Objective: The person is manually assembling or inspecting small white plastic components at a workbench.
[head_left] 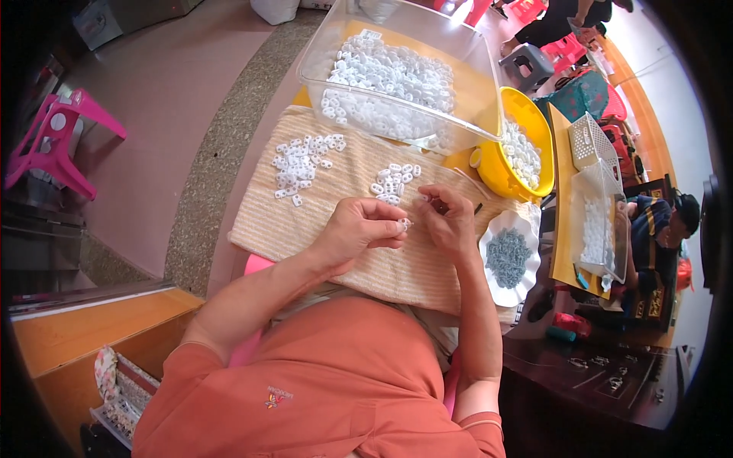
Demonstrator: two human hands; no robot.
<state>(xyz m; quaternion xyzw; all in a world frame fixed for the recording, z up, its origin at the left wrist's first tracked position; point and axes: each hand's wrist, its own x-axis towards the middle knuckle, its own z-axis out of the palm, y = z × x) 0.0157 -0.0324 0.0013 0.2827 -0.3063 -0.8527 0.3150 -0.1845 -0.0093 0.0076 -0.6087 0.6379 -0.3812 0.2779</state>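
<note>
Over the mat's [336, 183] near edge, the left hand [359, 229] pinches a small white piece [405, 224]; the right hand [450, 221] closes fingertips on something I cannot make out. A loose pinch could drop the piece into the lap.

White plastic pieces [304, 166] lie on a beige striped cloth [359, 252] beside a yellow bowl [534, 145].

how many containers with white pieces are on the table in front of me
2: a clear bin at the far edge of the cloth, and a yellow bowl to its right. The white dish holds grey pieces instead. Baskets farther right sit on another table.
</note>
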